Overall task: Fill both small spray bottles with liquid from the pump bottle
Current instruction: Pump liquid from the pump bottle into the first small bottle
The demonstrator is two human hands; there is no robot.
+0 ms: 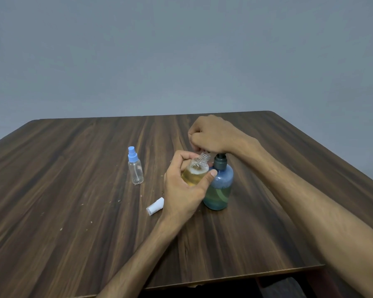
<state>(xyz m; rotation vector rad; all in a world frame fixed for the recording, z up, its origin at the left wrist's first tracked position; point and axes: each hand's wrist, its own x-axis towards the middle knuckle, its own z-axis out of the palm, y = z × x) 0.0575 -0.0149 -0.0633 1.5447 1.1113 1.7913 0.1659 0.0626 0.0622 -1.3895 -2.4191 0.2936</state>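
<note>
While the right hand (211, 134) sits curled on top of the blue pump bottle (219, 188), hiding the pump head and spout, its grip on the pump cannot be made out clearly. Left hand (185, 186) holds an uncapped small spray bottle (197, 171), tilted, threaded neck just under the right hand; amber liquid fills about half. Bottle base hidden by palm. Second spray bottle (135, 167), blue cap on, stands upright to the left, looks unfilled. A white cap (155, 206) lies on the wooden tabletop (73, 190), partly behind the left wrist.
</note>
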